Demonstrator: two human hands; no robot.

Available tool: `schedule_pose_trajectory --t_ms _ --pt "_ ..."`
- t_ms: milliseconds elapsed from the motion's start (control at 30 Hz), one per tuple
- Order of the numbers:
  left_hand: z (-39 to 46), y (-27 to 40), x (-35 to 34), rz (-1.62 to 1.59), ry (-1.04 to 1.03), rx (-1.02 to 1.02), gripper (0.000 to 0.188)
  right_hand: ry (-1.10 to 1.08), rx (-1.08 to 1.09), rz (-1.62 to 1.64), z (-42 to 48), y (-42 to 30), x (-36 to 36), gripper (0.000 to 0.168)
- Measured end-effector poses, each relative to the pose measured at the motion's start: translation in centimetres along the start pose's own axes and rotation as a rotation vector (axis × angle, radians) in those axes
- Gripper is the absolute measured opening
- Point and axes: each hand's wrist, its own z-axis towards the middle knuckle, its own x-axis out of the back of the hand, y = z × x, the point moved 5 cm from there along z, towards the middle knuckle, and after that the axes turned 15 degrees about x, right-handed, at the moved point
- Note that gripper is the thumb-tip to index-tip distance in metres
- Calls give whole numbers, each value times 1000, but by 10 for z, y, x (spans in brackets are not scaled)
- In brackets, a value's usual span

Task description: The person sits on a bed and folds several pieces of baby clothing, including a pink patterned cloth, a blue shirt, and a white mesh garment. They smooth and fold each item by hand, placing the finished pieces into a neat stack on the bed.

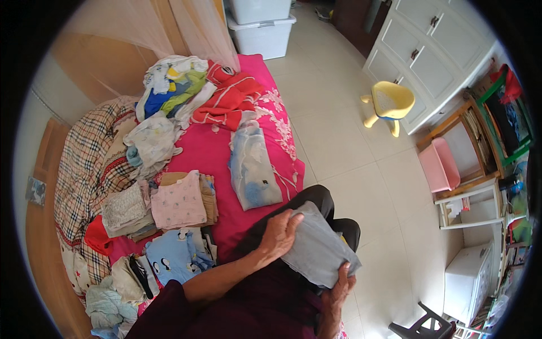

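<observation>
A folded grey garment (324, 243) lies over my lap, its fabric fairly flat. My left hand (279, 233) grips its upper left edge, thumb on top. At the lower right corner, my right hand (341, 282) holds it with the thumb above and the fingers partly hidden beneath. A bit of yellow shows at its far edge. Beyond my knees' left side, a long folded blue-and-white garment (254, 169) rests on the pink bedsheet (199, 148). Left of my arm are a folded pink garment (178, 203) on a stack and a light blue garment with penguins (175, 256).
Loose clothes, including a red striped garment (230, 101), are heaped at the bed's far end. A plaid quilt (80, 169) lies along the left. On the tiled floor stand a yellow child's chair (391, 101), a pink bin (438, 165) and a dark stool (423, 324).
</observation>
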Motion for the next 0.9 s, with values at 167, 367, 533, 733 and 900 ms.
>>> schedule_pose_trajectory --t_ms 167,367,533,733,900 --pt "7 -42 6 45 13 91 48 5 -7 -31 2 15 -13 50" --pt "14 -41 23 -59 -11 44 49 -103 -57 -23 3 7 -37 51" --pt "9 -16 95 -157 128 16 47 -381 -60 -42 13 5 -91 48" --pt "2 -19 243 -223 409 50 40 -848 -53 -66 -3 27 -230 42" --pt "-13 -89 348 -104 643 143 38 -1153 11 -155 -40 79 -341 41"
